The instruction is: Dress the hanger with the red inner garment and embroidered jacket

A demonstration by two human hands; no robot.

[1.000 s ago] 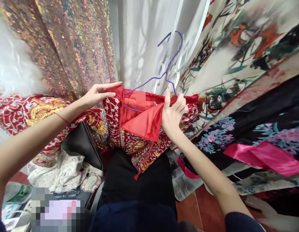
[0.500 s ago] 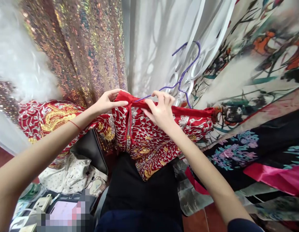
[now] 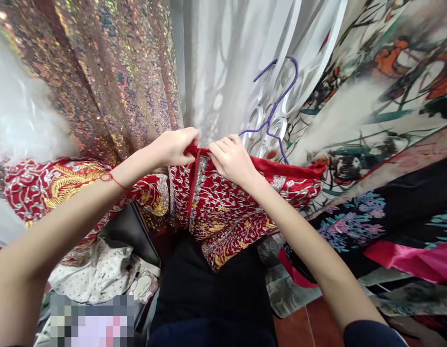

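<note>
A red embroidered garment with silver and gold patterns hangs on a purple wire hanger. My left hand pinches the top edge of the garment at its front opening. My right hand grips the same top edge just to the right, and the two hands nearly touch. The hanger's hook rises above and to the right of my right hand, against white sheer fabric.
Sequined fabric hangs at the left, printed floral robes at the right. Another red and gold garment lies at the left over a black bag. A white dotted cloth lies below. The floor is reddish tile.
The red lining flap that was folded out is now closed. My hands have drawn together at the top edge of the garment's front opening.
</note>
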